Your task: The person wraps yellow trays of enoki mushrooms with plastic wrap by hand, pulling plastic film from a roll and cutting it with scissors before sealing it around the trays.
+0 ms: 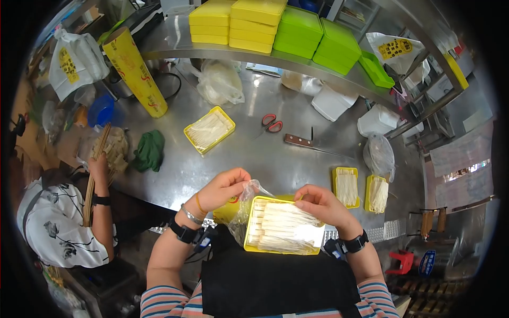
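A yellow tray (246, 241) packed with white enoki mushrooms (286, 225) is right before me at the table's front edge. Clear cling film (248, 199) bunches up along the tray's left side. My left hand (227, 188) pinches this film between thumb and fingers, just off the tray's upper left corner. At the tray's upper right, my right hand (318, 205) is closed on the rim, its thumb and fingertips together there. A yellow printed roll (224, 213) shows partly behind the tray, mostly hidden by it and the film.
A film-covered tray (209, 130), red-handled scissors (272, 123) and a knife (299, 140) lie beyond. Two mushroom trays (346, 188) (377, 194) stand right. Yellow boxes (254, 24) and green boxes (339, 45) line the shelf. At left, a co-worker (66, 225) holds sticks (89, 199).
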Action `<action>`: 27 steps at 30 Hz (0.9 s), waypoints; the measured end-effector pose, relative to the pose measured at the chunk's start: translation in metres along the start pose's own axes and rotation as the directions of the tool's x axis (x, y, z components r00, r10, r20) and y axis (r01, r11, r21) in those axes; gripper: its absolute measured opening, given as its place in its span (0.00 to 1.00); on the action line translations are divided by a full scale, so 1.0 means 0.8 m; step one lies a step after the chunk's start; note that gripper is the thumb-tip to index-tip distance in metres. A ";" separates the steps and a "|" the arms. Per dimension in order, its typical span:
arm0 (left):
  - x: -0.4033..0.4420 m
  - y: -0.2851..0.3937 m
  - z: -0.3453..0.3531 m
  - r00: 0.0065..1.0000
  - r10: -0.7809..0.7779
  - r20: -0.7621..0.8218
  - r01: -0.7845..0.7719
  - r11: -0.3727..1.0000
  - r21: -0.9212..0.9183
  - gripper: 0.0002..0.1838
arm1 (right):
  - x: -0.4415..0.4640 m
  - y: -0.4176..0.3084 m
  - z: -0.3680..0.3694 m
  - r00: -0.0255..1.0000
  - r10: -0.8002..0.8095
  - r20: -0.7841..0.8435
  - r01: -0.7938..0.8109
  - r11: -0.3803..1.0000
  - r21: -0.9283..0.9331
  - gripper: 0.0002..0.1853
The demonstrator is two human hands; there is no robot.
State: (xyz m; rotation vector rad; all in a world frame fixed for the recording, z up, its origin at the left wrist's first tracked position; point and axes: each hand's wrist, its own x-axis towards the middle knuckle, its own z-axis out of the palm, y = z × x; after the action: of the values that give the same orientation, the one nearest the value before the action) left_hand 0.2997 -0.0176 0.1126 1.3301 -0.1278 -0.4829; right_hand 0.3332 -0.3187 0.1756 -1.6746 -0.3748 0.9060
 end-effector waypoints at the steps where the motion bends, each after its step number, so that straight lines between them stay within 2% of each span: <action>1: -0.002 -0.001 0.003 0.999 0.020 -0.044 -0.019 1.000 0.014 0.06 | -0.001 -0.001 0.000 1.000 0.013 -0.005 -0.013 1.000 0.002 0.08; 4: -0.007 -0.011 0.007 0.990 0.065 -0.128 -0.064 0.998 0.012 0.05 | 0.000 -0.001 -0.001 1.000 0.011 0.007 -0.012 0.999 0.039 0.08; 6: -0.007 -0.028 -0.004 0.986 0.068 -0.150 -0.095 0.979 -0.180 0.06 | 0.001 0.013 0.004 1.000 0.004 -0.016 -0.003 1.000 0.027 0.08; 7: -0.015 -0.023 0.002 0.974 0.003 -0.228 -0.076 0.947 -0.313 0.06 | 0.004 0.021 0.001 0.998 -0.019 -0.062 0.020 1.000 0.012 0.08; 8: -0.013 -0.018 0.009 0.963 -0.037 -0.267 -0.082 0.903 -0.421 0.07 | 0.008 0.038 -0.013 0.998 -0.057 -0.014 0.055 0.992 -0.111 0.08; 9: -0.010 -0.033 -0.002 0.960 -0.039 -0.277 -0.107 0.863 -0.493 0.06 | 0.011 0.039 -0.006 0.974 -0.222 -0.051 0.215 0.970 -0.115 0.09; 10: -0.007 -0.040 -0.004 0.938 -0.089 -0.336 -0.123 0.818 -0.562 0.06 | 0.010 0.034 -0.012 0.997 -0.082 0.015 0.083 0.994 -0.073 0.10; 11: -0.008 -0.043 -0.007 0.943 -0.077 -0.324 -0.143 0.785 -0.602 0.05 | 0.005 0.020 -0.013 0.998 -0.045 0.041 0.045 0.999 0.002 0.11; 12: -0.010 -0.042 -0.003 0.934 -0.111 -0.340 -0.147 0.747 -0.649 0.04 | 0.008 0.026 -0.014 0.998 -0.053 0.035 0.053 0.999 -0.003 0.12; 13: -0.011 -0.046 -0.004 0.953 -0.091 -0.289 -0.136 0.724 -0.676 0.03 | 0.009 0.029 -0.013 0.996 -0.086 0.036 0.086 0.996 0.021 0.13; 14: -0.008 -0.050 -0.005 0.964 -0.080 -0.255 -0.116 0.735 -0.669 0.03 | 0.010 0.026 -0.014 0.995 -0.098 -0.003 0.098 0.995 0.020 0.13; 16: -0.005 -0.060 -0.002 0.958 -0.055 -0.282 -0.119 0.817 -0.564 0.04 | 0.009 0.026 -0.013 0.993 -0.102 0.051 0.101 0.994 0.029 0.13; 17: 0.000 -0.065 0.006 0.955 0.009 -0.296 -0.147 0.883 -0.447 0.08 | 0.007 0.024 -0.012 0.995 -0.087 0.041 0.086 0.996 0.018 0.13; 18: 0.007 -0.057 0.019 0.963 0.017 -0.270 -0.141 0.884 -0.446 0.08 | -0.003 0.023 -0.016 0.996 -0.089 0.014 0.089 0.996 0.013 0.13; 20: 0.002 -0.039 0.035 0.978 -0.036 -0.205 -0.041 0.932 -0.360 0.13 | 0.002 0.012 -0.015 0.997 -0.051 0.061 0.055 0.996 -0.066 0.12; 21: 0.002 -0.052 0.029 0.976 -0.048 -0.213 -0.045 0.911 -0.409 0.15 | 0.004 0.017 -0.013 0.988 -0.144 0.051 0.144 0.989 0.019 0.13; 22: 0.002 -0.055 0.020 0.967 -0.040 -0.251 -0.068 0.910 -0.408 0.15 | 0.010 0.018 -0.012 0.984 -0.151 0.090 0.151 0.988 0.013 0.13; 23: 0.008 -0.057 0.016 0.978 -0.054 -0.202 -0.044 0.891 -0.452 0.15 | 0.013 0.020 -0.016 0.985 -0.166 0.054 0.166 0.986 -0.002 0.12; 24: 0.005 -0.063 0.018 0.986 -0.086 -0.142 0.004 0.866 -0.500 0.14 | 0.009 0.029 -0.013 0.986 -0.166 0.010 0.166 0.986 -0.002 0.11; 25: 0.004 -0.057 0.024 0.991 -0.052 -0.125 -0.021 0.856 -0.516 0.14 | 0.010 0.034 -0.016 0.997 -0.072 0.035 0.071 0.997 0.029 0.10; 27: 0.004 -0.055 0.026 0.991 -0.037 -0.126 -0.041 0.824 -0.566 0.14 | 0.006 0.032 -0.013 0.996 -0.082 0.029 0.081 0.996 0.041 0.10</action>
State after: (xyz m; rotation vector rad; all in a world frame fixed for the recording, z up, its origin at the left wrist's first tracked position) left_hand 0.2838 -0.0446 0.0755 0.7654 0.1217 -0.3869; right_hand 0.3388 -0.3308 0.1508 -1.5988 -0.4398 0.8735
